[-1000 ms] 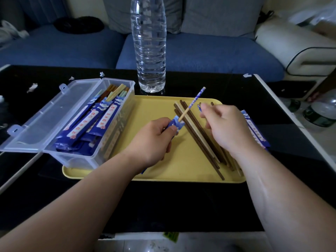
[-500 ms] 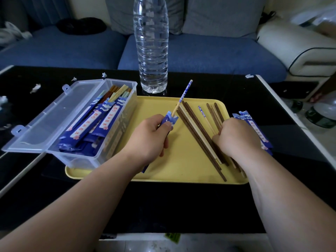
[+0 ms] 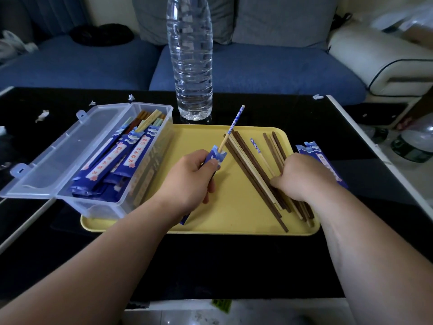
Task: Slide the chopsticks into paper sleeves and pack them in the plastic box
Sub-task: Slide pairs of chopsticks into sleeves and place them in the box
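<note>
A blue paper sleeve is gripped by the left hand, with thumb and fingers curled round its upper part, over the middle of the yellow tray. A patterned chopstick is seated partway in the sleeve's mouth. Its blue-and-white end is pointed towards 1 o'clock and raised above the tray's far rim.

The right hand is laid knuckles-up on the loose chopsticks, at 3 o'clock on the tray. Its fingers are bent down onto the sticks, but whether one is pinched cannot be told. These dark and pale sticks are fanned diagonally from 12 o'clock towards 5 o'clock. A second patterned chopstick is seen lying among them, just beyond the right hand's knuckles.

A stack of empty sleeves is placed just outside the tray's 3 o'clock edge and is partly covered by the right wrist.

The plastic box is set on the tray's 9 o'clock side with its lid swung open to the left. It is filled with sleeved chopsticks, their bare tips turned towards 1 o'clock.

A clear water bottle is stood upright just past the tray at 12 o'clock. Everything is carried on a black table, where paper scraps are scattered at 10 o'clock.
</note>
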